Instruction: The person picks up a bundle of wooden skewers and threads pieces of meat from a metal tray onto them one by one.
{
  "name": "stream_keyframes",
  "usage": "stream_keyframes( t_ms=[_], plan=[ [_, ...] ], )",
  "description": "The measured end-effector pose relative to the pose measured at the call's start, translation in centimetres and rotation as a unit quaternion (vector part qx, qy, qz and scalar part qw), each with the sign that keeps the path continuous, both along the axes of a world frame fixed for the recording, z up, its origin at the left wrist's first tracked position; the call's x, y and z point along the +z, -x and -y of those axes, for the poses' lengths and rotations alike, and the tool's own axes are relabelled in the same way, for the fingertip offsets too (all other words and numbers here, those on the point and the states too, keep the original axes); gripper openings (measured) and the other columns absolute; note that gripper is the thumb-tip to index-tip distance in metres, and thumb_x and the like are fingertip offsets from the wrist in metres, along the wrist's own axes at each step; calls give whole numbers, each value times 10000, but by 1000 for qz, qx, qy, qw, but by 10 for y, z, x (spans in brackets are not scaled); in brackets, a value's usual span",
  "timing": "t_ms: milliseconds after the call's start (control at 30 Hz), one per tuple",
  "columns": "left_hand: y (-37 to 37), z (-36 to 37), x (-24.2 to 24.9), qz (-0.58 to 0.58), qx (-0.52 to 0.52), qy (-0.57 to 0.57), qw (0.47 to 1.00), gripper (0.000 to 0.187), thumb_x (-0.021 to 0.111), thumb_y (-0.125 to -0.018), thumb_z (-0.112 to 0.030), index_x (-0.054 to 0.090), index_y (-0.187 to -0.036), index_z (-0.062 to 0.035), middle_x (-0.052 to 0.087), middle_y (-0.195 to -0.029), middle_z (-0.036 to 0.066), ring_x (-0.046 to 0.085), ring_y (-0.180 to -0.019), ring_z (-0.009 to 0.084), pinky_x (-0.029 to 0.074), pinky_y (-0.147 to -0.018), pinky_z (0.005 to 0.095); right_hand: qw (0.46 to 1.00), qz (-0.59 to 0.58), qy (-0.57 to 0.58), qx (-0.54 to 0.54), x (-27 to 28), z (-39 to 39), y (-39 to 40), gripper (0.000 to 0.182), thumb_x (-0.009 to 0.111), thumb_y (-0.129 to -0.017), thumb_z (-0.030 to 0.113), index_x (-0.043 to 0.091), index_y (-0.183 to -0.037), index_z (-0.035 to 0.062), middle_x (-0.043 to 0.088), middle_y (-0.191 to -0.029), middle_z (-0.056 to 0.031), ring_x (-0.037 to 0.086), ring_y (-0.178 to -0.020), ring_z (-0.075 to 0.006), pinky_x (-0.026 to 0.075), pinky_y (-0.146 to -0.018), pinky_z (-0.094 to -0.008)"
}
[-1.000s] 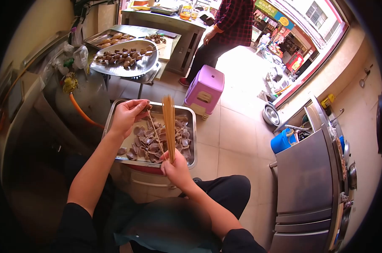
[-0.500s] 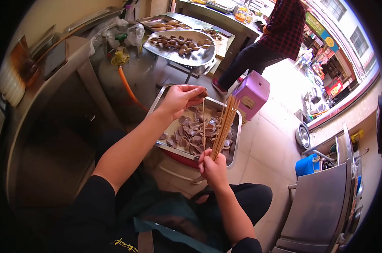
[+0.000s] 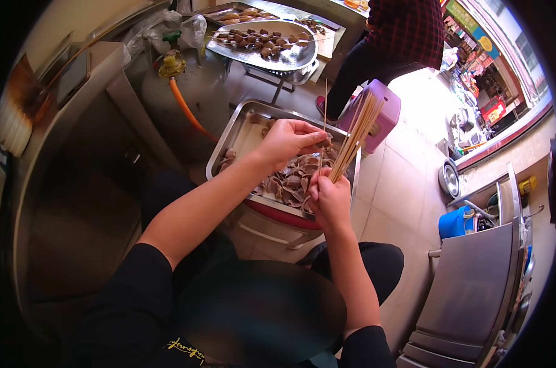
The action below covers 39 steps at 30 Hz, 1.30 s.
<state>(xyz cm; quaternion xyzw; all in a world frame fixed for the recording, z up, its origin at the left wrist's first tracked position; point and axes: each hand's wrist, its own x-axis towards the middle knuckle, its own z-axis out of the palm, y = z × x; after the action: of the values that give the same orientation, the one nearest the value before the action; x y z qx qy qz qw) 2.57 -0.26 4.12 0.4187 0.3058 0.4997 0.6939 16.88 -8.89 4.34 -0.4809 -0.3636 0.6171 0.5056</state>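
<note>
- Right hand clenched round the lower end of a bundle of bamboo skewers; long axis of the bundle slanting up and away to the right, free tips fanning slightly in front of the purple stool.
- Single skewer held apart from the bundle, near vertical, lower end at the right hand, thin upper end pointing up and away towards the far tray.
- Left hand pinched shut on a small dark meat piece at the fingertips, touching the single skewer partway along its length; whether pierced or only pressed against it cannot be told.
- Both hands positioned above the steel tray, close together, left slightly higher and further out than right.
- Steel tray set low in front of the knees, resting on a red basin; sliced meat heaped in its near right part, a few loose slices at the left wall.
- Loaded oval tray further off on a stand, carrying finished skewered pieces laid in a row.
- Gas cylinder with orange hose just left of the steel tray.
- Another person in a plaid shirt standing beyond the stool, well apart from the hands.
- Blue bucket on the floor to the right, beside a steel cabinet.
</note>
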Motion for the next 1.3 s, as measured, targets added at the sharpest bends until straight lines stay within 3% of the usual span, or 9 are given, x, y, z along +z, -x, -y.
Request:
stream_keyframes(
  t_ms=[400,500,567,600,967,1100,1167,1233,1300],
  plan=[
    [-2,5,1,-46,-48,-11,998,203,705,-878,-93,678,-1003,64,716,-901,109,685,-809,130,537,-670,229,999,-17,-3,-35,-2,-23,-10,129,436,-883,23,542,-814,47,441,-534,-11,301,-355,-78,220,-295,-229],
    [28,-13,-10,-232,-50,-120,964,187,721,-846,-135,717,-982,-6,729,-876,90,692,-751,144,541,-671,265,999,1,2,-54,10,-17,-28,133,428,-883,15,543,-822,46,441,-535,-7,290,-351,-74,218,-299,-224],
    [45,-20,-20,-508,5,-301,807,165,724,-790,-186,743,-920,-85,729,-849,70,692,-728,187,540,-686,312,996,12,9,-84,14,-11,-38,138,419,-883,8,538,-825,44,438,-534,-3,282,-347,-71,219,-301,-222],
    [45,-15,-17,-557,-10,-294,776,157,716,-745,-209,741,-871,-118,714,-838,64,687,-766,222,537,-714,341,996,12,9,-84,11,-10,-41,142,413,-885,4,537,-826,43,434,-536,-1,286,-354,-69,222,-301,-221],
    [2,4,-37,-563,15,-363,743,170,744,-737,-244,690,-850,-129,634,-855,84,639,-885,276,512,-785,407,998,1,4,-63,12,-4,-40,144,410,-878,-14,534,-829,40,426,-540,-4,302,-370,-68,224,-301,-221],
    [13,-8,-24,-503,56,-374,777,147,732,-749,-179,676,-843,-80,664,-856,101,664,-831,250,529,-752,378,998,1,16,-68,13,-2,-41,144,404,-877,-14,532,-834,35,424,-533,-8,293,-355,-75,217,-295,-225],
    [23,-16,-19,-440,38,-239,865,121,709,-763,-119,671,-838,-33,694,-872,123,685,-761,211,541,-698,336,998,-3,24,-60,13,1,-41,143,403,-877,-13,531,-834,36,423,-532,-10,294,-353,-78,216,-293,-227],
    [33,-25,-27,-419,41,-242,874,123,680,-801,-79,666,-895,-1,706,-874,121,684,-715,161,544,-658,304,998,-7,34,-48,9,7,-39,142,403,-877,-12,530,-834,36,421,-531,-11,296,-350,-80,215,-291,-229],
    [40,-28,-30,-299,8,-139,944,155,659,-837,-64,656,-975,6,696,-868,93,668,-718,140,548,-659,294,998,-23,64,18,3,18,-37,108,444,-838,-12,546,-852,22,450,-575,-12,357,-391,-90,272,-321,-230]
  ],
)
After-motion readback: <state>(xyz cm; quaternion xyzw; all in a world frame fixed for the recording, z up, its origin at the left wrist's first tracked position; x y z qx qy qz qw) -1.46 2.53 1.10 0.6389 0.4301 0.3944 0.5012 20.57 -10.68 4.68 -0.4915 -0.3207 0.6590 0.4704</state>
